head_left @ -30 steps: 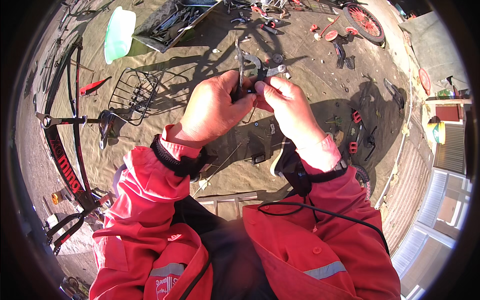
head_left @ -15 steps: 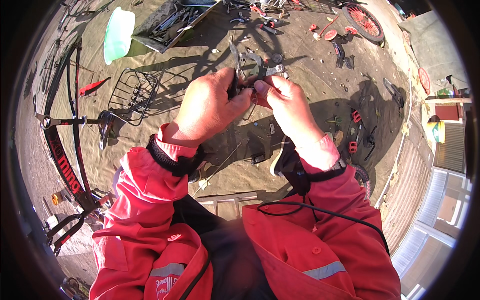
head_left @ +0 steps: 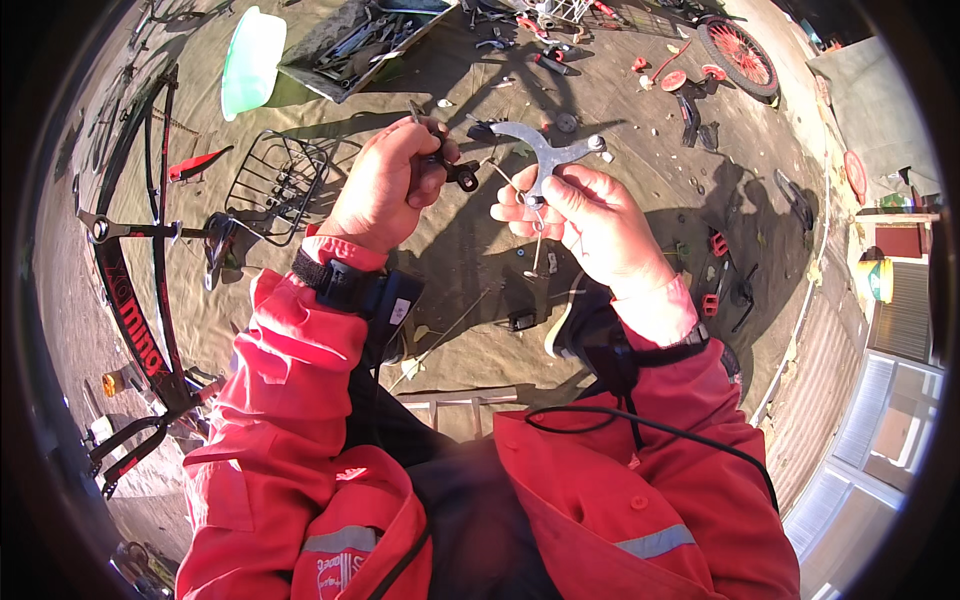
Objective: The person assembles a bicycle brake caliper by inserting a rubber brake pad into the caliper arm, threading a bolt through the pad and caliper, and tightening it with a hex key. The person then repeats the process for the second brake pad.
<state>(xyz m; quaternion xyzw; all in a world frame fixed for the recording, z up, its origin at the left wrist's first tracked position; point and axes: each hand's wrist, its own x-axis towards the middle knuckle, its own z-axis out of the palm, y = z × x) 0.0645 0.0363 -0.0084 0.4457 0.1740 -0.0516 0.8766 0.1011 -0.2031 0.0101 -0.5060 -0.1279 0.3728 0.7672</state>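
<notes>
In my right hand (head_left: pixel 605 225) a flat silver caliper brake arm (head_left: pixel 550 163) is pinched between thumb and fingers, its curved prongs pointing up and away. From its lower end hangs a thin bent wire (head_left: pixel 538 252), maybe a spring. To the left, my left hand (head_left: pixel 378 190) is closed around a dark metal part (head_left: pixel 463 177); one end with a hole sticks out toward the right. Most of that part is hidden by my fingers, so its kind is unclear. The two hands are apart, raised above the cloth-covered ground.
A black bicycle frame (head_left: pixel 137 315) stands at the left beside a wire rack (head_left: pixel 270 185). Farther back are a pale green basin (head_left: pixel 250 65) and a box of tools (head_left: pixel 362 50). Loose parts, red pedals (head_left: pixel 711 304) and a red-spoked wheel (head_left: pixel 740 57) lie at the right.
My hands were together over the parts; now they are apart. The left moved left with the dark part, and the silver brake arm came into plain sight in my right hand.
</notes>
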